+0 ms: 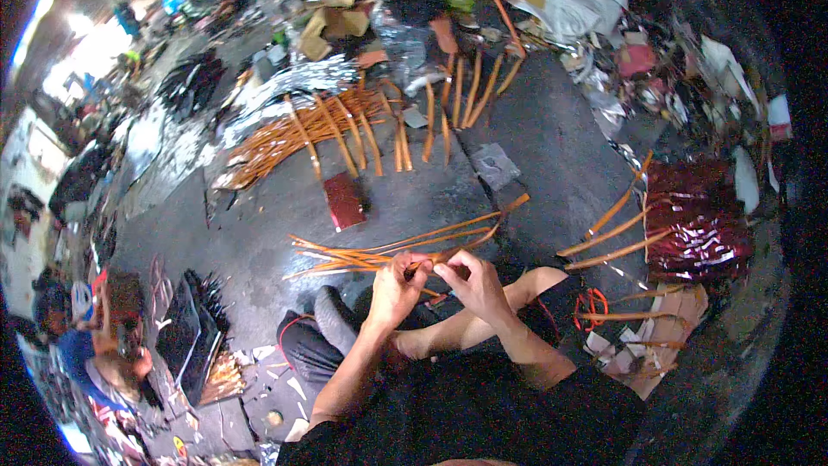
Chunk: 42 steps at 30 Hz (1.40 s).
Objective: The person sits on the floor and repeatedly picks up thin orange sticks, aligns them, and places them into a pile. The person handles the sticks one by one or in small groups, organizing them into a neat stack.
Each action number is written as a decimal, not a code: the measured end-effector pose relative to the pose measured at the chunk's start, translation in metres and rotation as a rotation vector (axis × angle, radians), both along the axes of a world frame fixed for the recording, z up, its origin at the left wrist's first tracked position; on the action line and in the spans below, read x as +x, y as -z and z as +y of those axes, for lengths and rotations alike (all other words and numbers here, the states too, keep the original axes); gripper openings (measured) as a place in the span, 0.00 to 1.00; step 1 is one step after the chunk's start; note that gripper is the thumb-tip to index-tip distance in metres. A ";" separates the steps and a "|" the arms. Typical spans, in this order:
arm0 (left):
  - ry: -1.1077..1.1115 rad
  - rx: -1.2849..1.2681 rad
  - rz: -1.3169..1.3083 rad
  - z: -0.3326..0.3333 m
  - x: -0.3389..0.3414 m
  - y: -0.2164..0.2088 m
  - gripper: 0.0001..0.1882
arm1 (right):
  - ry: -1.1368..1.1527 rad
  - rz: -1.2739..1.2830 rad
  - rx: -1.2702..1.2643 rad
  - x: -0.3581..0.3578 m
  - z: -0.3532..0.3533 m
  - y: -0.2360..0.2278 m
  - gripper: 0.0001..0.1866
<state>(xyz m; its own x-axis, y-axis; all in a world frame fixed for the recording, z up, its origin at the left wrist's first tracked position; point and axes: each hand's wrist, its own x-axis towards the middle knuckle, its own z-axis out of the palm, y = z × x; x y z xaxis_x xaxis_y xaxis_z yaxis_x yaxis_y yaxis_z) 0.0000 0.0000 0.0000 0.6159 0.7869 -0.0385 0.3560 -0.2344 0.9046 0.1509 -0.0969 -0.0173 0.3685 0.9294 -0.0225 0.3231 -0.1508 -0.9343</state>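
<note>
My left hand (398, 289) and my right hand (473, 286) meet low in the middle of the view, above my crossed legs. Both are closed in a pinch on a long, flat orange-brown strip (485, 236). From my right hand the strip rises and bends back near its far right end. Several thinner strips (332, 257) fan out to the left of my left hand, over the dark floor. What lies exactly between my fingertips is too small to make out.
A bundle of orange strips (276, 151) lies beyond, with single strips (429, 125) spread beside it. A dark red packet (344, 201) sits nearer. Shiny maroon sheets (695, 224) lie right, above cardboard (671, 328). Scrap heaps (569, 17) line the far side; another person (95, 354) sits left.
</note>
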 end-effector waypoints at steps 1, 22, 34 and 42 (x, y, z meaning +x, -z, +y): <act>0.032 0.038 0.009 0.001 -0.007 -0.010 0.09 | -0.036 -0.134 0.100 0.000 0.005 -0.005 0.15; -0.165 -0.408 -0.663 0.017 -0.084 -0.011 0.09 | -0.259 -0.431 0.418 -0.073 0.051 -0.055 0.14; -0.317 -0.212 -0.886 0.017 -0.088 0.001 0.08 | -0.249 -0.172 0.397 -0.109 0.068 -0.062 0.07; -0.451 -0.312 -1.146 0.025 -0.091 -0.003 0.08 | -0.288 -0.490 0.585 -0.096 0.073 -0.061 0.11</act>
<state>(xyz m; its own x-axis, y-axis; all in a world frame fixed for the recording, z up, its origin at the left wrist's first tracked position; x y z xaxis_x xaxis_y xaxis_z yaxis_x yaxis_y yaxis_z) -0.0909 0.0252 0.0032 0.0996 0.9883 0.1158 -0.6720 -0.0190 0.7403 0.0548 -0.0235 0.0440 -0.0449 0.8006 0.5975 0.6669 0.4693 -0.5787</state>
